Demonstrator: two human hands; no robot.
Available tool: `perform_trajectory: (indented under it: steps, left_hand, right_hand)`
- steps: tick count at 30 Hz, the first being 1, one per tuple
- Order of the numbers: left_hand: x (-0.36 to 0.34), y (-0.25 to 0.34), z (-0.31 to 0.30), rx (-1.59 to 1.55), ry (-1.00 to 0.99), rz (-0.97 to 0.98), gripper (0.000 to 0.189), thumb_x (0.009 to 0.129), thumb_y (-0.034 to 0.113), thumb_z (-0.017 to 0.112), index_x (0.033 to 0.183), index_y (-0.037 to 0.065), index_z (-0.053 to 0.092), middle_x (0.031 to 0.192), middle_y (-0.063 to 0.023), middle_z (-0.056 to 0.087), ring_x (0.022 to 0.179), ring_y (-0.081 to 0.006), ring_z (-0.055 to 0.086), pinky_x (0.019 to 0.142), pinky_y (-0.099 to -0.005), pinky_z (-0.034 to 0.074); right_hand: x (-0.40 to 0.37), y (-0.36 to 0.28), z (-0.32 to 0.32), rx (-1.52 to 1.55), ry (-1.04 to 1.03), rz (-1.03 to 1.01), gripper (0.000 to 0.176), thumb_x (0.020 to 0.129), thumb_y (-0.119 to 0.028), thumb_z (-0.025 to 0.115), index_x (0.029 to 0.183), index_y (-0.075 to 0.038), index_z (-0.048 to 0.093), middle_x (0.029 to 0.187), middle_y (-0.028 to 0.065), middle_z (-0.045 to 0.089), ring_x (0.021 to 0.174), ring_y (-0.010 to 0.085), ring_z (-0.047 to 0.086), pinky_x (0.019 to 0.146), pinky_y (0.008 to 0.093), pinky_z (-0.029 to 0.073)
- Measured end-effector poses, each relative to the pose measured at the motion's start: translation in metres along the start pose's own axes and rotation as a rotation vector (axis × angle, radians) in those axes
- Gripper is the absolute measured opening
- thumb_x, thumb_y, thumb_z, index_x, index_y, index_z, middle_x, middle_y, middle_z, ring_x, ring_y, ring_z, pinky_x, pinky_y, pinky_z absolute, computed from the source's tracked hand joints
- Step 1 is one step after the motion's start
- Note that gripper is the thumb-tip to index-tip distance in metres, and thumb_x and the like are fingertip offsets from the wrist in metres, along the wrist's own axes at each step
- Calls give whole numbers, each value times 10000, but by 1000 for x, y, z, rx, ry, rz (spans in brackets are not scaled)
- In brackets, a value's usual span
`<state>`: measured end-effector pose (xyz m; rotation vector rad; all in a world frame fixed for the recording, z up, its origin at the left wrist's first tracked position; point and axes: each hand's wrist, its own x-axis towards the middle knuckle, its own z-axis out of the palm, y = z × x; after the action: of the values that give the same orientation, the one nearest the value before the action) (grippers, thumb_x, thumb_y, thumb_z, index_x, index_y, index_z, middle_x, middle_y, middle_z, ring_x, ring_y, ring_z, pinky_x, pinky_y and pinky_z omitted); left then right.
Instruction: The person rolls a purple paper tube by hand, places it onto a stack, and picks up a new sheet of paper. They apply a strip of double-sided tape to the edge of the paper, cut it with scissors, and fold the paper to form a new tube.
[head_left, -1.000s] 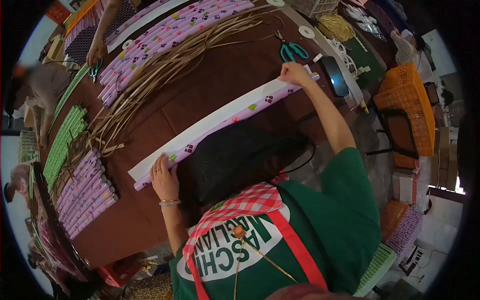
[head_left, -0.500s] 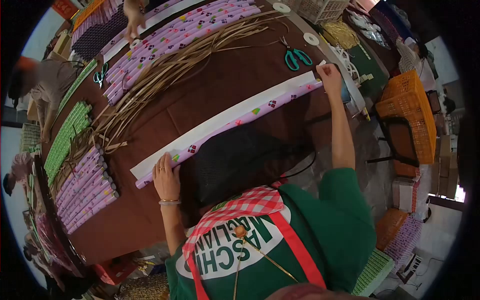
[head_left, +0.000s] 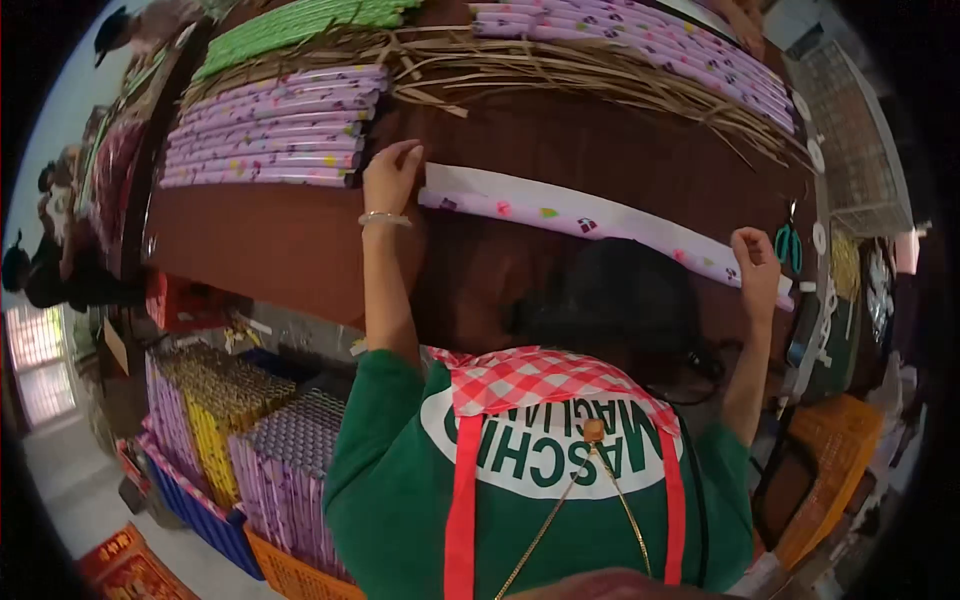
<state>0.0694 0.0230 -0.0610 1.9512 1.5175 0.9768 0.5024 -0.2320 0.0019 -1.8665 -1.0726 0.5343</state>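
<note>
A long strip of purple patterned wrapping paper, with a white upper band, lies across the brown table before me. My left hand, with a bracelet at the wrist, is raised just past its left end. The fingers are bent together; whatever they may pinch is too small to make out. My right hand is over the strip's right end, fingers curled toward the thumb, and its grip is hidden. Teal-handled scissors lie right of that hand. A dark cap-like shape covers part of the view below the strip.
Purple wrapped tubes are stacked at left, green ones behind them. Brown strips lie along the back beside more purple tubes. White tape rolls sit at the right edge. Crated tubes stand below left; an orange crate, right.
The view has turned to the left. My left hand has lifted off the strip's left end and is beyond it. My right hand has stayed at the right end.
</note>
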Motion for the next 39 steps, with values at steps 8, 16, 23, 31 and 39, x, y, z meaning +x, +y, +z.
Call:
perform_trajectory:
  steps: [8, 16, 23, 31, 39]
  left_hand:
    - [-3, -6, -17, -715, -356, -436, 267, 820, 172, 622, 1004, -20, 634, 733, -25, 615, 479, -52, 432, 421, -211, 324]
    - [0, -21, -17, -880, -543, -481, 278, 784, 65, 636, 1037, -38, 582, 788, -34, 623, 481, -49, 441, 421, -191, 328]
    - [0, -18, -14, -774, -541, -479, 271, 789, 57, 633, 1019, -41, 531, 765, -52, 608, 472, -59, 434, 407, -206, 330]
    - [-2, -17, -12, -763, -505, -470, 281, 786, 61, 632, 1016, -30, 500, 759, -47, 618, 467, -72, 470, 402, -210, 345]
    - [-2, -17, -10, -782, -496, -441, 263, 767, 38, 636, 989, -28, 510, 751, -57, 628, 444, -77, 476, 380, -211, 356]
  right_hand:
    - [51, -116, 186, -44, -728, -362, 175, 850, -99, 580, 1007, -24, 561, 902, 36, 586, 833, 91, 557, 723, 241, 454]
    - [66, -145, 322, -105, -847, -387, 154, 817, -97, 594, 925, -28, 507, 817, 46, 568, 747, 127, 556, 693, 263, 459]
    - [65, -137, 329, -101, -843, -273, 150, 814, -84, 588, 920, -27, 499, 779, 36, 547, 698, 108, 521, 668, 250, 446]
    - [55, -145, 321, -427, -418, -1084, 93, 756, -113, 631, 805, -70, 565, 783, 57, 558, 723, 213, 560, 638, 328, 446]
    - [50, -140, 332, -453, -452, -981, 80, 746, -149, 638, 772, -98, 582, 718, 6, 563, 682, 195, 561, 593, 328, 461]
